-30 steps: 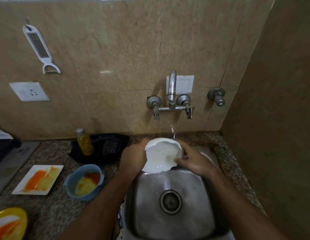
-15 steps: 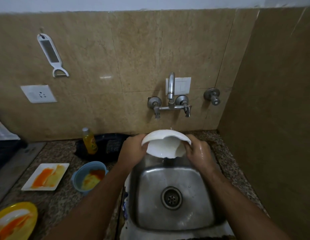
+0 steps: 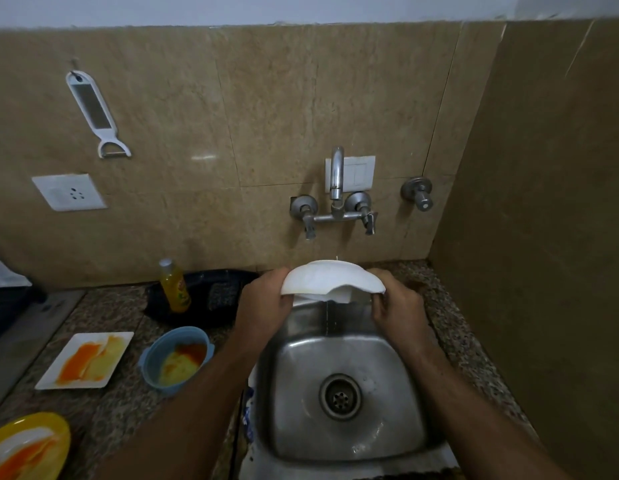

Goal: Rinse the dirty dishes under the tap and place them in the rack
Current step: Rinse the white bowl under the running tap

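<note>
Both hands on it: the left hand [image 3: 263, 299] and right hand [image 3: 394, 304] curl round opposite edges of the smooth, glossy white bowl [image 3: 330, 278], tipped up over the back of the dented steel sink [image 3: 294, 403] right beneath the chrome tap [image 3: 337, 171]. A thin stream runs off its lower edge into the basin, round drain [image 3: 340, 396] below. On the speckled stone counter [image 3: 110, 403] to the left sit a blue bowl [image 3: 155, 355] and a square white plate [image 3: 124, 339], both smeared orange-yellow.
</note>
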A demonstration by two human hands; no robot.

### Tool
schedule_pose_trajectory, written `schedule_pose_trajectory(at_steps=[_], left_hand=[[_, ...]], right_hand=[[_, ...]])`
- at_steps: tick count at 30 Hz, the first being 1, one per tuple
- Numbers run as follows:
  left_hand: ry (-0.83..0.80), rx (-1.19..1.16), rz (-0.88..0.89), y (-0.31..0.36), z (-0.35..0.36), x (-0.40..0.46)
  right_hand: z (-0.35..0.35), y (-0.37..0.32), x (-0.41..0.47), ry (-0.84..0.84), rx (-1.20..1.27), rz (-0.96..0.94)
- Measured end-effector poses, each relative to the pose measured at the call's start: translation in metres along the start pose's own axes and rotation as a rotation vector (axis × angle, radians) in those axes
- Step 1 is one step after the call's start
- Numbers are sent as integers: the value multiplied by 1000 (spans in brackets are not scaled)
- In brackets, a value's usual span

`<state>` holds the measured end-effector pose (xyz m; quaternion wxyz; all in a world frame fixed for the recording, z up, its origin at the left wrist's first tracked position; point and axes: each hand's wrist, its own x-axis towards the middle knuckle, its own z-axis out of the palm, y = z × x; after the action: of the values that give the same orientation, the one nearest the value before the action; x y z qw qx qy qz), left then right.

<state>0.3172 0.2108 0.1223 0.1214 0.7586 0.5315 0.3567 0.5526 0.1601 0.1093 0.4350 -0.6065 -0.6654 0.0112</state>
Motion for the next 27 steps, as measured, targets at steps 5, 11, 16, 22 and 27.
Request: schedule_pose_trajectory(at_steps=[5,11,16,22,27], left_hand=[[-154,-14,-90,-11,11,-3],[-120,84,-43,-11,12,3],[-127,145,-64,-18,12,0],[-95,155,-81,-20,11,-4],[-102,192,-95,-24,10,-6]], right_hand=[[16,16,-5,-118,-97,28],[17,17,-2,-88,-59,50],[18,15,1,-100,-58,34],[22,14,3,-120,-60,34],[25,12,3,-122,-36,22]])
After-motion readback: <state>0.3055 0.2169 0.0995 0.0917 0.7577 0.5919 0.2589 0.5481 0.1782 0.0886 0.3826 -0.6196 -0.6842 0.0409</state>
